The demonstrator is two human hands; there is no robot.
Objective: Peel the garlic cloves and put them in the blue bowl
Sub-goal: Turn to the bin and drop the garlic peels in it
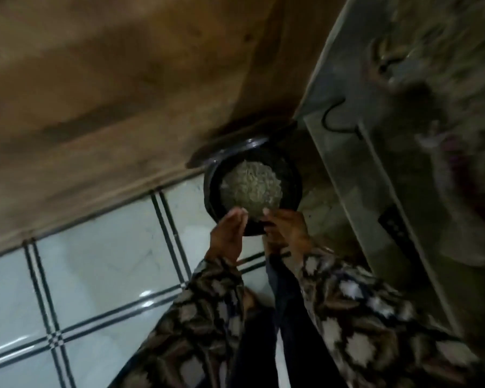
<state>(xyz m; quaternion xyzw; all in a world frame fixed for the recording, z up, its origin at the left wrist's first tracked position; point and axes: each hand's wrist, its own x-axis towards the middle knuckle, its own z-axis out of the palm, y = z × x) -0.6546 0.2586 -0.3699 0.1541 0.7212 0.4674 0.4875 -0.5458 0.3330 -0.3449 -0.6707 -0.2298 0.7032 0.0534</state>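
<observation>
A dark round bowl (291, 186) sits low in the corner where the brown wall meets the tiled floor. It holds a heap of pale, blurry pieces (251, 187) that may be garlic cloves or skins; I cannot tell which. My left hand (230, 236) and my right hand (286, 233) both grip the bowl's near rim, fingers over the edge. Both arms wear patterned sleeves. The bowl looks black in this dim light.
A brown wall (109, 93) fills the upper left. White floor tiles (101, 264) with dark grout lines lie below it. A grey stone slab or counter edge (356, 152) runs down the right side, with blurred clutter beyond it.
</observation>
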